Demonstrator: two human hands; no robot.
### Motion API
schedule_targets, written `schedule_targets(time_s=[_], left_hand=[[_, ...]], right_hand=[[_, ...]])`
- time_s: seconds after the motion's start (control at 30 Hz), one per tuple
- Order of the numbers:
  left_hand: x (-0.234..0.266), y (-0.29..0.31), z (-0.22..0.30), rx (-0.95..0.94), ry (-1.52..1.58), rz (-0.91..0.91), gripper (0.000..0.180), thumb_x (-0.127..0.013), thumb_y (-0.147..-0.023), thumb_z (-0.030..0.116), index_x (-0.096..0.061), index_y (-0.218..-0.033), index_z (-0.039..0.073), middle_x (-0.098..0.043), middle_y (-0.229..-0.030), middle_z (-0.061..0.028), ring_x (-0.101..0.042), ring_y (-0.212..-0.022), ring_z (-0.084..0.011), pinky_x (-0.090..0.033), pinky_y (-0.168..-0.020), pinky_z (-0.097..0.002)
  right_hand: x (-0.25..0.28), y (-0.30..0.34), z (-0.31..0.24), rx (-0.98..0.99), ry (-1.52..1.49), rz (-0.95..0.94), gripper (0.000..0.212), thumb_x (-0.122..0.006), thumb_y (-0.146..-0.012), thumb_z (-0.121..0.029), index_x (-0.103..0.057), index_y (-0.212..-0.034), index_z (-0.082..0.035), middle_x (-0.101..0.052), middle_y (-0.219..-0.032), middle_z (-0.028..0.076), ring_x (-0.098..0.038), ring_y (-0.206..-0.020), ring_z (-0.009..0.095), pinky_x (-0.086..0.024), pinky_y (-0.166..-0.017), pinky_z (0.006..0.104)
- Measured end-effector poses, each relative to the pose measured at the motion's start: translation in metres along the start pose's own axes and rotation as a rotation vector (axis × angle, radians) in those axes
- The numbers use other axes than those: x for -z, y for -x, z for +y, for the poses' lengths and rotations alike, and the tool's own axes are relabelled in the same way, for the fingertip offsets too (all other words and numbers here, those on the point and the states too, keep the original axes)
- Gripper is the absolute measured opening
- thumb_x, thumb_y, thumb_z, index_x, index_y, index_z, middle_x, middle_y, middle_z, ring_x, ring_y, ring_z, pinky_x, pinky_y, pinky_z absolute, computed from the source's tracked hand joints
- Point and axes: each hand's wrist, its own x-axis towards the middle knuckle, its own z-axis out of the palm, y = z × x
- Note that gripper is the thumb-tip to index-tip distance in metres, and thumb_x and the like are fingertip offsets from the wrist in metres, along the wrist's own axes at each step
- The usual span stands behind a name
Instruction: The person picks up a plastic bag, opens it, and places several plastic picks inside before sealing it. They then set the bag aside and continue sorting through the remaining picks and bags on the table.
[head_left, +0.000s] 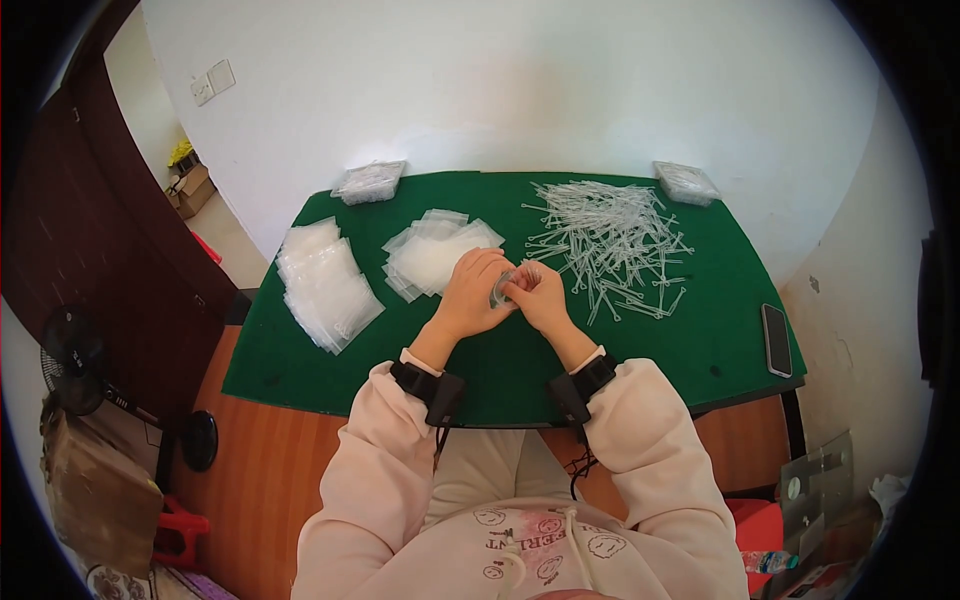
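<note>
The left hand [474,296] and the right hand [540,298] are close together over the green table [300,372]. Between them is a small clear thing [498,290], right at the fingertips. The right thumb and fingers pinch it, and the left fingers curl round it. It is see-through and partly hidden, so I cannot tell just what it is. A black strap with a little box sits on each wrist, right behind the grip.

Just past the left hand, and a bit to the left of the grip, is a messy pile of flat clear bags [440,252]. To the right of the grip, and a bit past it, is a big heap of thin clear sticks [605,240]. Many have a little loop at one end, and they point every which way.

Farther to the left of the grip, more clear bags [325,280] lie on top of each other in a long row. Well to the right of the grip is a phone [776,340], near the table's edge. Far past the grip are two clear packs, one at the back left [369,183] and one at the back right [686,183]. Behind them stands a white wall [500,80].
</note>
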Motion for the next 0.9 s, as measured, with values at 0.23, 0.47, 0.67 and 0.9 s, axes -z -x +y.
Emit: schedule_targets(time_s=[0.23,0.47,0.67,0.9], left_hand=[[-0.004,0.005,-0.004,0.064,0.088,-0.004,0.051,-0.073,-0.057,0.015,-0.054,-0.103,0.006,-0.054,-0.103,-0.0125,-0.049,-0.102,-0.0316,-0.037,-0.090,-0.0392],[0.008,0.008,-0.015,0.144,-0.048,-0.059,0.060,-0.067,-0.056,0.007,-0.049,-0.113,0.005,-0.053,-0.106,-0.0138,-0.047,-0.103,-0.0321,-0.036,-0.091,-0.0400],[0.017,0.024,-0.056,0.348,-0.309,0.002,0.073,-0.061,-0.052,0.005,-0.043,-0.123,0.006,-0.048,-0.114,-0.0151,-0.043,-0.110,-0.0337,-0.033,-0.095,-0.0413],[0.014,0.008,-0.004,0.164,-0.171,-0.111,0.086,-0.073,-0.050,0.017,-0.038,-0.128,0.008,-0.041,-0.124,-0.0142,-0.031,-0.123,-0.0339,-0.022,-0.103,-0.0473]], right_hand=[[-0.001,0.000,-0.005,0.007,0.076,0.015,0.014,-0.067,-0.071,-0.003,-0.054,-0.068,-0.004,-0.049,-0.058,-0.004,-0.044,-0.053,0.004,-0.036,-0.048,0.0192],[0.000,0.000,-0.004,0.022,-0.253,-0.030,0.011,-0.064,-0.076,-0.002,-0.054,-0.070,-0.004,-0.048,-0.060,-0.006,-0.043,-0.056,0.003,-0.035,-0.052,0.0183],[0.010,-0.008,0.000,0.015,-0.197,0.062,0.010,-0.063,-0.077,-0.004,-0.055,-0.072,-0.005,-0.050,-0.065,-0.006,-0.042,-0.058,0.003,-0.033,-0.054,0.0187],[0.009,-0.003,0.000,0.003,-0.231,0.019,0.013,-0.064,-0.075,-0.004,-0.053,-0.068,-0.005,-0.047,-0.060,-0.007,-0.040,-0.054,0.002,-0.031,-0.050,0.0192]])
